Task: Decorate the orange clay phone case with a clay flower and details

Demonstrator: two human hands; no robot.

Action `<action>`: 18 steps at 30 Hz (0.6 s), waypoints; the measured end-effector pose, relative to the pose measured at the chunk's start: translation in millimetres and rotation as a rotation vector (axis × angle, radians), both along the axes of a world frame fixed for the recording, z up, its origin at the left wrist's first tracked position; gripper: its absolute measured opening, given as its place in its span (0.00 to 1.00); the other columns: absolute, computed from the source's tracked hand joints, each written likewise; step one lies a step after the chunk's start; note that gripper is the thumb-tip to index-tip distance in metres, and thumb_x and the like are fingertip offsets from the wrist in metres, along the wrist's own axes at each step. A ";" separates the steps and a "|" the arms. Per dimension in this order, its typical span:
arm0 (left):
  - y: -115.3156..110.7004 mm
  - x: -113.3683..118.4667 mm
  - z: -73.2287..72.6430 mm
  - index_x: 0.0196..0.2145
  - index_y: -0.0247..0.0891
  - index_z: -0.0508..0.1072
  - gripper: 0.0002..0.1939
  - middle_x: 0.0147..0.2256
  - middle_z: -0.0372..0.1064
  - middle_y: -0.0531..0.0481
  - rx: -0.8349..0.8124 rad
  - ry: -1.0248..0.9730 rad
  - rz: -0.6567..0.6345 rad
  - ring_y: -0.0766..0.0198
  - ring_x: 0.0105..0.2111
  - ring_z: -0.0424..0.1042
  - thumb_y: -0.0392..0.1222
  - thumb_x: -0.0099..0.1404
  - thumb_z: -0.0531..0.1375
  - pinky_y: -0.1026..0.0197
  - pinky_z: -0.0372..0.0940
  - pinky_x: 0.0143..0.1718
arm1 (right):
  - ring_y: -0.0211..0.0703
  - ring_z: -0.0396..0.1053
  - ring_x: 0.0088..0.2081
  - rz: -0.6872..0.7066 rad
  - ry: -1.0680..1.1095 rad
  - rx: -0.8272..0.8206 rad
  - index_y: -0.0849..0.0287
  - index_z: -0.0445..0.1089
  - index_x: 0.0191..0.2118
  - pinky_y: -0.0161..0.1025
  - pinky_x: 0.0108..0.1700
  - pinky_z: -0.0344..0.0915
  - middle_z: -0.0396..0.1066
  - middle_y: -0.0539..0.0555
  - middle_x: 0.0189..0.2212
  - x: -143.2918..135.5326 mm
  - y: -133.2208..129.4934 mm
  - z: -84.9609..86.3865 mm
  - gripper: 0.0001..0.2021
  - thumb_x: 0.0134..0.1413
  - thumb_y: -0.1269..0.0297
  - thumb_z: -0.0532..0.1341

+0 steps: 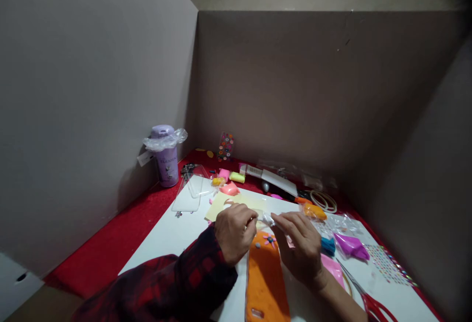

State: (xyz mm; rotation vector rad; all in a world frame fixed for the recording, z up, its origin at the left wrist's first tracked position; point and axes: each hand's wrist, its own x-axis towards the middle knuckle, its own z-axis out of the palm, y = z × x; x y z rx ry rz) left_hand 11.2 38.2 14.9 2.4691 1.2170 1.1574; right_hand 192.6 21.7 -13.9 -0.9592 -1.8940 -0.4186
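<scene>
My left hand (pixel 236 233), below a red and black checked sleeve, is closed with its fingertips pinching one end of a small clear plastic wrapper (pixel 264 218). The fingers of my right hand (pixel 299 246) pinch the wrapper's other end; what it contains is too small to make out. Just below both hands lies a phone case covered in orange clay (pixel 266 278), with a cutout near its lower end. A pink flower with a blue middle (pixel 270 240) and a small grey-blue dot (pixel 257 245) sit on its upper part.
Clear phone cases (pixel 188 199) lie at the left, near a purple cup (pixel 167 164). Wrapped clay in orange (pixel 313 211), purple (pixel 352 247) and coral (pixel 229 189) surrounds the work area. Red-handled scissors (pixel 372 302) and a gem sticker sheet (pixel 387 265) lie at the right.
</scene>
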 end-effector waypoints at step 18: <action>-1.8 -0.3 1.2 0.30 0.37 0.72 0.08 0.28 0.66 0.49 0.030 0.095 -0.035 0.62 0.31 0.64 0.42 0.61 0.55 0.59 0.57 0.37 | 0.41 0.64 0.34 0.064 -0.014 -0.005 0.58 0.68 0.43 0.41 0.36 0.63 0.69 0.54 0.31 -0.7 -1.8 0.7 0.15 0.48 0.78 0.60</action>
